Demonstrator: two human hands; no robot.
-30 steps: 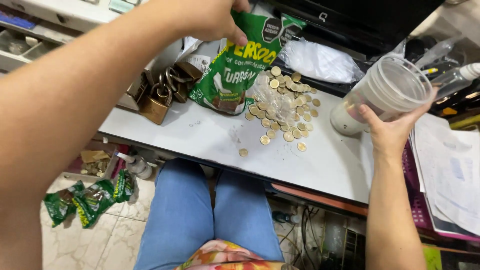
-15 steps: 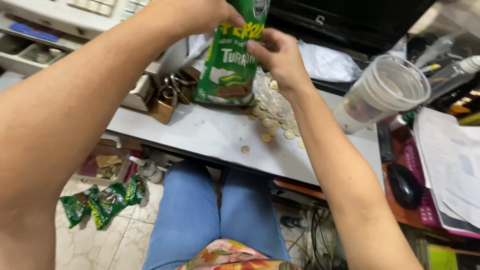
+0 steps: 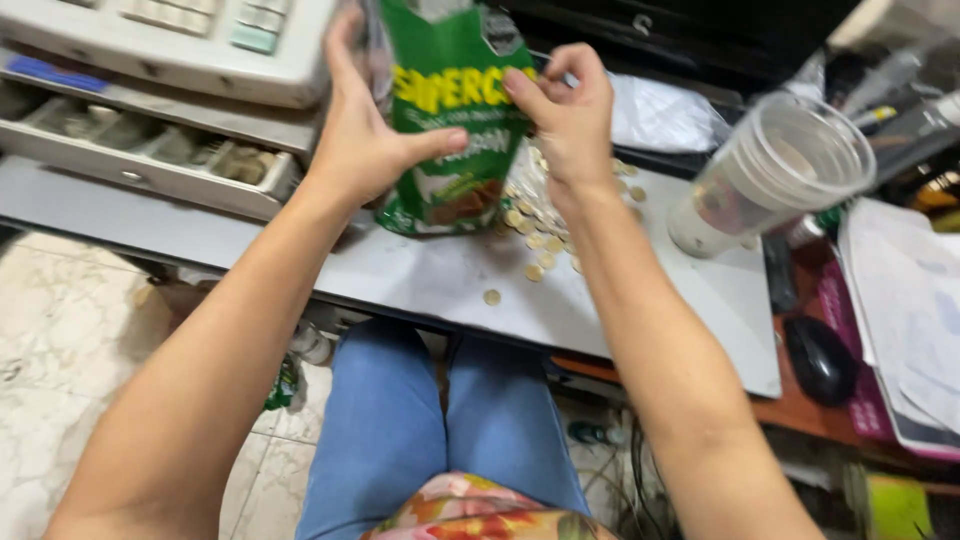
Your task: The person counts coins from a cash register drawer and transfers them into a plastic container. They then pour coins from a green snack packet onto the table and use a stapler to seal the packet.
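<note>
Both my hands hold a green snack bag (image 3: 452, 120) upright above the white desk top (image 3: 440, 280). My left hand (image 3: 360, 135) grips its left edge with the thumb across the front. My right hand (image 3: 565, 110) pinches its right edge near the top. Behind and below the bag lies a pile of gold-coloured coins (image 3: 540, 225), partly hidden by my right wrist. One single coin (image 3: 491, 297) lies apart near the desk's front edge.
A clear plastic tub (image 3: 775, 175) lies tilted on the desk at right. A cash register with an open drawer (image 3: 150, 140) is at left. A black mouse (image 3: 820, 360), papers (image 3: 905, 310) and a white plastic bag (image 3: 655, 110) lie to the right.
The bag has been lifted higher and held more upright. My left hand shifted from the bag's top to its left side. The view swung left, showing the register drawer.
</note>
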